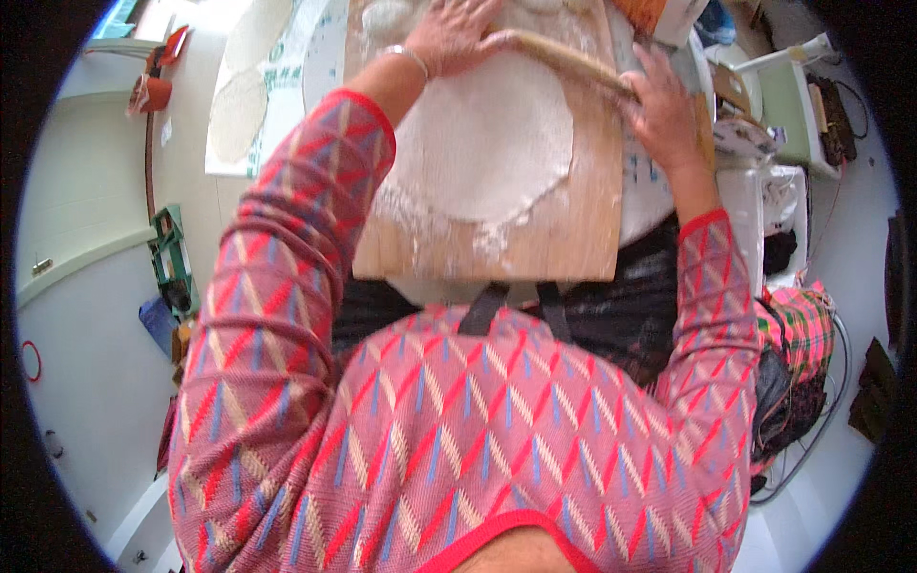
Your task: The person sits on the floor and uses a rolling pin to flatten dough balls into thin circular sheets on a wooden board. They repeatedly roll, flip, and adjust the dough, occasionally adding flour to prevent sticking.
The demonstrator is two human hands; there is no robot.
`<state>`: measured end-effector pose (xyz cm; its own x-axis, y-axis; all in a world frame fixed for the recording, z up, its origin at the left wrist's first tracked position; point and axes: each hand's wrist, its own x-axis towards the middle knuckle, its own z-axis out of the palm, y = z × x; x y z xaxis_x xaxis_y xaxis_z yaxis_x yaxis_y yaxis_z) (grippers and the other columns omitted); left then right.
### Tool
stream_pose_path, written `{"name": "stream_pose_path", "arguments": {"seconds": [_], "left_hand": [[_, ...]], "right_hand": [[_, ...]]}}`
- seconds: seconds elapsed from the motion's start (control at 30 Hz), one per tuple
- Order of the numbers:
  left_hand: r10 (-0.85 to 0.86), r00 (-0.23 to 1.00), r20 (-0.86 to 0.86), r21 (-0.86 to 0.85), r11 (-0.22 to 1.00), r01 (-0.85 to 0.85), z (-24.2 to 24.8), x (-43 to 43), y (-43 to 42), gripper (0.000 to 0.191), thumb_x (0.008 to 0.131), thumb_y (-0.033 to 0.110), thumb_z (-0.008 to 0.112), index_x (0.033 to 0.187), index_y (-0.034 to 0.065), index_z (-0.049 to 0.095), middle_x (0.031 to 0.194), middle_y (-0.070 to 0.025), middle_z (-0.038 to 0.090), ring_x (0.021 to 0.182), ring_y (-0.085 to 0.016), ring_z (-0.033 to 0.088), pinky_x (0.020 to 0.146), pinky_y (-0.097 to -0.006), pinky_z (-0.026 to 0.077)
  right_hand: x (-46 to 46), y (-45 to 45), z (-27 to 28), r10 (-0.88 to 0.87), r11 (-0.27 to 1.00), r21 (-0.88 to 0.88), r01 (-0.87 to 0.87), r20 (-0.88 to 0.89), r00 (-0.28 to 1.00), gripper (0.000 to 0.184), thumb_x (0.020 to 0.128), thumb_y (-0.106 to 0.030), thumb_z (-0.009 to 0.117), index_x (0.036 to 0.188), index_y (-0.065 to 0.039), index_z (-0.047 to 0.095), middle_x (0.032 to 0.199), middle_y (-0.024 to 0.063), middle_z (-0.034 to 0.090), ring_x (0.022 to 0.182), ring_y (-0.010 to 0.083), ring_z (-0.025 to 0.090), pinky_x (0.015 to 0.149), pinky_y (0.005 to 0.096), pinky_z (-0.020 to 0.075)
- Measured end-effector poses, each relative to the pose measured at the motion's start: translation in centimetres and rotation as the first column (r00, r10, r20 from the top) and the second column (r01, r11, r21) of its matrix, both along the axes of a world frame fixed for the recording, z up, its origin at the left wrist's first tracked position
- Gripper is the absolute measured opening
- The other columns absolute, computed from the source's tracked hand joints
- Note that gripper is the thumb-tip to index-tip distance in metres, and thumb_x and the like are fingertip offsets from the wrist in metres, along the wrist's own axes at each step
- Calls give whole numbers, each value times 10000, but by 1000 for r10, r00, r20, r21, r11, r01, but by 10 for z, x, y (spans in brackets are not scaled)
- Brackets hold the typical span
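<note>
A large, thin, roughly round sheet of dough (494, 143) lies on a floured wooden board (559, 251). Across its upper right part slants a wooden rolling pin (566, 57). My right hand (659, 107), slightly blurred, grips the pin's right end beyond the dough's edge. My left hand (455, 36), wearing a bracelet (408, 61) at the wrist, is palm down with fingers stretched over the dough's upper edge. Its thumb meets the pin's left end; whether the palm presses the pin is hidden. The top of the frame cuts off the fingertips.
Flattened dough pieces (240, 114) lie on printed white sheeting at the upper left. Another floury dough piece (387, 16) sits on the board's far left. To the right stand a white box (749, 215) and a plaid bag (799, 326). Loose flour dusts the board's near side.
</note>
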<state>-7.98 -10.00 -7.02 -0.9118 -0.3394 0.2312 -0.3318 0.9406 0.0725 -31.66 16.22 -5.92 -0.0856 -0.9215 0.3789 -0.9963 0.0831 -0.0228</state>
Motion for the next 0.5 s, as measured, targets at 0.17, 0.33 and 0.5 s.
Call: {"name": "stream_pose_path", "arguments": {"seconds": [0.17, 0.33, 0.5], "left_hand": [[116, 988, -104, 128, 986, -103, 29, 33, 27, 712, 1027, 479, 408, 1569, 36, 274, 1637, -210, 232, 1541, -304, 165, 1244, -444, 120], [96, 988, -122, 25, 995, -93, -13, 107, 52, 705, 1039, 541, 361, 1581, 99, 271, 1642, -122, 270, 1529, -283, 209, 1252, -458, 107], [85, 988, 130, 130, 986, -102, 26, 222, 156, 816, 965, 615, 453, 1573, 98, 286, 1619, -167, 292, 1527, -321, 214, 1238, -513, 91]], "right_hand": [[26, 22, 2, 121, 993, -27, -118, 102, 987, 249, 918, -279, 690, 1071, -94, 622, 1483, 117, 489, 1406, 314, 425, 1109, 474, 368], [99, 53, -8, 54, 999, -8, -54, 225, 973, 574, 932, -448, 628, 1376, -99, 523, 1503, 181, 457, 1416, 355, 403, 1132, 480, 377], [158, 114, 6, 72, 990, 96, -104, 292, 954, 729, 914, -556, 608, 1439, -66, 487, 1520, 177, 451, 1428, 338, 405, 1193, 510, 268]]}}
